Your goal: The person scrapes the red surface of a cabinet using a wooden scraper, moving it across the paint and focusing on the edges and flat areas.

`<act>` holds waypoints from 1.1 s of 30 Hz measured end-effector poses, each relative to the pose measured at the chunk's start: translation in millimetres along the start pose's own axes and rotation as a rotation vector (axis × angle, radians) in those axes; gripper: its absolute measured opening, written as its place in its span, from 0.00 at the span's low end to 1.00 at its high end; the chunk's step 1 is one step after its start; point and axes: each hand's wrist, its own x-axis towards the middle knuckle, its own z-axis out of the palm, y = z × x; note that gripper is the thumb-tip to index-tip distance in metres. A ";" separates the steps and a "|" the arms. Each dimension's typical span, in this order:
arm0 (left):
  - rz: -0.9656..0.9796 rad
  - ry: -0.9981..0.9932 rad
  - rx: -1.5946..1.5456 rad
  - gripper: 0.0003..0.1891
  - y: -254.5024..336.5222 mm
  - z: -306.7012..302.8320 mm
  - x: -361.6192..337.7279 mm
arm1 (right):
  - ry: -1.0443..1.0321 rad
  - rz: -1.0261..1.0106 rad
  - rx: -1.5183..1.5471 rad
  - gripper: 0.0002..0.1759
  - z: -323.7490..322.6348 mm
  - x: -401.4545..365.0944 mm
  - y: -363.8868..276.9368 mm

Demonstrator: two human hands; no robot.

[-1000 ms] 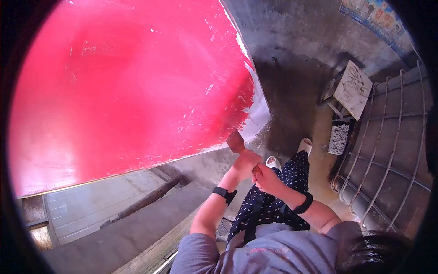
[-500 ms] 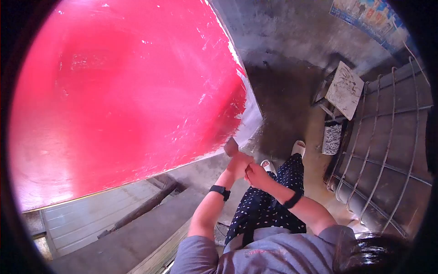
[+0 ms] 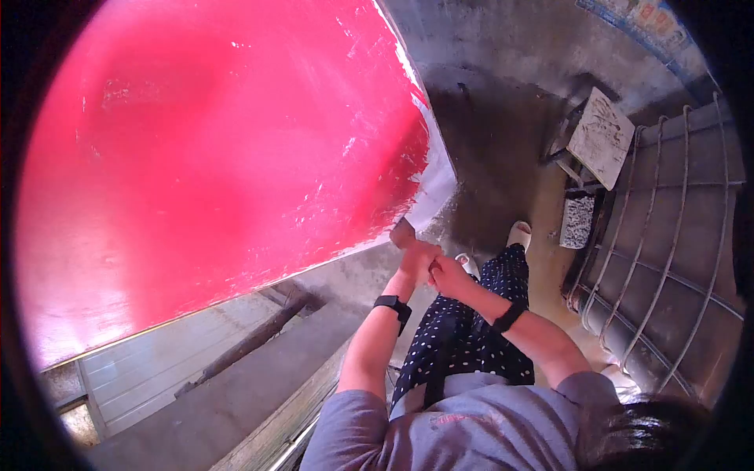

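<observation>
My left hand [image 3: 419,256] is closed around the handle of a scraper [image 3: 403,233] with a flat, dark blade. Right behind it, my right hand [image 3: 450,275] is also closed, its fingers at the rear end of the handle; the handle itself is hidden by the hands. The blade lies at the near edge of a large board with a red covering [image 3: 236,157], close to its corner. Around that corner a pale surface [image 3: 440,182] shows where the red is gone, with a ragged border and white scratches beside it.
A small stool with a stained top [image 3: 602,138] stands on the right, near a speckled block [image 3: 577,222]. Metal bars [image 3: 667,259] run along the right side. Under the board's near edge are a white panel [image 3: 181,369] and a dark beam [image 3: 251,345].
The whole view has shifted a little, so the board's corner, hands and stool sit higher in the picture. Both hands keep their grip, and the blade stays at nearly the same spot on the board's edge.
</observation>
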 end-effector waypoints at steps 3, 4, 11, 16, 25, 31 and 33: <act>0.121 0.080 0.070 0.09 33.2 -32.6 -0.3 | -0.100 0.027 -0.077 0.07 -8.0 -28.3 -49.0; 0.119 0.078 0.068 0.09 38.6 -37.5 -6.0 | -0.130 0.014 0.035 0.07 -4.6 -42.5 -60.6; 0.102 0.058 0.058 0.09 30.1 -26.0 -30.4 | -0.057 -0.063 -0.004 0.08 26.2 -44.0 -22.7; -0.006 0.165 -0.080 0.09 -12.6 -2.3 -27.5 | 0.032 -0.241 -0.271 0.06 36.8 9.2 13.3; 0.081 0.179 0.044 0.09 50.1 -47.3 -33.6 | -0.251 0.145 0.256 0.11 10.0 -66.9 -78.0; 0.151 0.121 0.091 0.08 38.7 -27.3 -44.7 | -0.121 -0.124 -0.091 0.18 24.4 -67.3 -30.6; 0.141 0.125 0.087 0.09 34.5 -22.3 -41.0 | -0.108 -0.159 -0.066 0.16 19.8 -60.8 -24.7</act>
